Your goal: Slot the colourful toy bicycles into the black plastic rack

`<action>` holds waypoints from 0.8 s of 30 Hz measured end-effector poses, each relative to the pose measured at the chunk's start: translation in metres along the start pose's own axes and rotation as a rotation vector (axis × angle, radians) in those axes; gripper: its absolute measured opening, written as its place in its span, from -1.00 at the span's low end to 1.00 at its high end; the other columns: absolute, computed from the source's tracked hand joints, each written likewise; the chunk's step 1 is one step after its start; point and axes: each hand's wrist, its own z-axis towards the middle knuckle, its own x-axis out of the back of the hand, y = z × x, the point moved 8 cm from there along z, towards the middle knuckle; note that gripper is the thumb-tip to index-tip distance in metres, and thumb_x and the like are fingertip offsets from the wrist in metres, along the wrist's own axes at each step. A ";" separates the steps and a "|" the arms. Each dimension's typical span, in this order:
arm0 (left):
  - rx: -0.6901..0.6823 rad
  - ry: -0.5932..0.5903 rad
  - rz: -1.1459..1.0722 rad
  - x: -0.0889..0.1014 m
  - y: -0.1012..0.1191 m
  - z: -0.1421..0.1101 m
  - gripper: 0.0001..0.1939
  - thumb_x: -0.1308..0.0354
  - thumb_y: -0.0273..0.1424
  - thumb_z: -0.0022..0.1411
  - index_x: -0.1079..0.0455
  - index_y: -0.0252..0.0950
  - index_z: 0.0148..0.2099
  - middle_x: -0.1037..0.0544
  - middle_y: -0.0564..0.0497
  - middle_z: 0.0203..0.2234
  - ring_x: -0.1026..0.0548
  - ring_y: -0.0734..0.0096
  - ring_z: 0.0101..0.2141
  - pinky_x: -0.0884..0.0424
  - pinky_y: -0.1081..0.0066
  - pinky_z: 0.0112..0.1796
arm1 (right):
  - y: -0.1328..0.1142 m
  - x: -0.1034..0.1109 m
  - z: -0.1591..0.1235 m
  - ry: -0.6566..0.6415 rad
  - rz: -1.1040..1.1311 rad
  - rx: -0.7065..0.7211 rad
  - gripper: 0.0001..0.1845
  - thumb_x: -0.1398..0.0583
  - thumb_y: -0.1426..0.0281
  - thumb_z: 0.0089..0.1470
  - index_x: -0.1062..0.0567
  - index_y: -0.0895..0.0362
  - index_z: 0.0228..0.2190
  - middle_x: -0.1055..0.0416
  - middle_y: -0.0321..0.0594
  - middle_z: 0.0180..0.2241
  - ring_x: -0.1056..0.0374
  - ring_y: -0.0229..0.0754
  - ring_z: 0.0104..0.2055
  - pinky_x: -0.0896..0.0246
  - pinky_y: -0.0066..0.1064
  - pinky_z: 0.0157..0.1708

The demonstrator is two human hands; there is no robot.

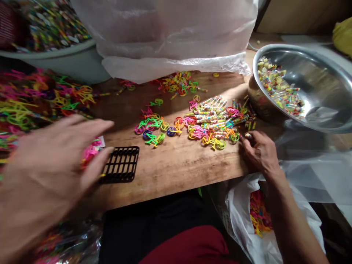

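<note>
My left hand (52, 165), large and blurred, hovers at the left with its fingers stretched out and the thumb apart. Just beyond the thumb lies a black slotted plastic rack (123, 164), partly covered by the hand. Some pink pieces (92, 151) show between thumb and fingers; whether they are touched I cannot tell. At the table's right, my right hand (260, 152) pinches a small printed tube (248, 135), its pale end showing. Beside it lies a row of printed tubes (211, 117), with colourful plastic toy bicycles (213, 141) along their near side.
A steel bowl (310, 88) holding small wrapped pieces stands at the right. A big pile of toy bicycles (41, 99) covers the far left, before a tub (68, 60) of tubes. A plastic sack (170, 36) rises behind. An open white bag (239, 205) hangs below the table edge.
</note>
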 end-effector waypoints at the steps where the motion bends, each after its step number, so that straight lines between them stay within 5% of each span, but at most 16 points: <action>1: -0.057 0.028 0.034 -0.008 0.026 -0.001 -0.56 -0.09 -0.27 0.39 -0.36 -0.10 0.28 -0.45 0.08 0.21 -0.42 -0.01 0.17 -0.30 -0.04 0.22 | 0.000 -0.006 0.000 -0.044 -0.003 0.013 -0.79 -0.14 0.30 0.10 -0.51 0.11 -0.27 -0.48 -0.09 -0.28 -0.36 -0.08 -0.29 -0.22 -0.30 -0.31; 3: -0.205 -0.027 -0.091 -0.039 0.075 -0.002 -0.77 -0.09 -0.38 0.40 -0.50 -0.28 0.02 -0.65 -0.02 -0.10 -0.62 0.25 -0.15 -0.53 0.29 -0.08 | 0.002 -0.010 0.000 -0.063 -0.043 0.002 -0.77 -0.12 0.29 0.12 -0.52 0.13 -0.27 -0.50 -0.05 -0.25 -0.37 -0.07 -0.28 -0.20 -0.29 -0.32; 6: -0.263 -0.073 -0.250 -0.090 0.120 0.002 -0.82 -0.05 -0.46 0.42 -0.49 -0.32 -0.13 -0.65 -0.01 -0.26 -0.61 0.38 -0.31 -0.52 0.43 -0.27 | 0.012 0.001 -0.006 0.026 -0.135 -0.159 -0.69 -0.07 0.29 0.16 -0.50 0.17 -0.17 -0.49 -0.02 -0.34 -0.35 -0.06 -0.38 -0.16 -0.28 -0.37; 9: -0.282 -0.109 -0.211 -0.128 0.151 0.016 -0.80 -0.02 -0.46 0.43 -0.49 -0.30 -0.12 -0.61 -0.05 -0.25 -0.57 0.31 -0.23 -0.51 0.36 -0.19 | 0.014 0.016 -0.016 0.097 -0.063 -0.266 -0.62 -0.08 0.24 0.18 -0.46 0.16 -0.06 -0.50 -0.04 -0.36 -0.38 -0.05 -0.41 -0.22 -0.26 -0.37; 12: -0.357 -0.071 -0.009 -0.149 0.179 0.036 -0.77 -0.03 -0.45 0.42 -0.49 -0.30 0.00 -0.56 -0.14 -0.07 -0.51 0.09 -0.06 -0.50 0.19 -0.09 | 0.001 0.019 -0.023 0.058 0.175 -0.202 -0.63 -0.09 0.26 0.19 -0.46 0.13 -0.02 -0.52 -0.07 -0.29 -0.44 -0.08 -0.35 -0.33 -0.27 -0.30; 15: -0.401 -0.061 0.144 -0.169 0.188 0.050 -0.73 0.00 -0.49 0.43 -0.48 -0.34 0.05 -0.47 -0.21 0.13 -0.46 -0.02 0.03 -0.48 0.12 -0.05 | -0.010 0.013 -0.032 -0.018 0.371 -0.194 -0.66 -0.13 0.25 0.20 -0.52 0.12 -0.06 -0.51 -0.10 -0.29 -0.44 -0.12 -0.32 -0.35 -0.31 -0.31; 20: -0.537 -0.010 0.170 -0.186 0.170 0.049 -0.69 0.00 -0.47 0.45 -0.43 -0.32 0.15 -0.36 -0.17 0.26 -0.40 0.04 0.12 -0.44 0.12 0.05 | -0.023 -0.016 -0.051 -0.177 0.799 -0.378 -0.60 -0.18 0.13 0.24 -0.51 0.11 -0.01 -0.46 -0.20 -0.40 -0.23 -0.31 -0.59 -0.13 -0.47 -0.63; 24: -0.620 -0.013 0.144 -0.187 0.157 0.052 -0.69 0.04 -0.51 0.45 -0.44 -0.39 0.10 -0.43 -0.16 0.21 -0.46 0.11 0.05 -0.46 0.20 -0.01 | -0.047 -0.022 -0.049 -0.152 0.754 -0.235 -0.64 -0.19 0.20 0.22 -0.53 0.13 -0.03 -0.52 -0.16 -0.29 -0.43 -0.25 -0.34 -0.35 -0.43 -0.32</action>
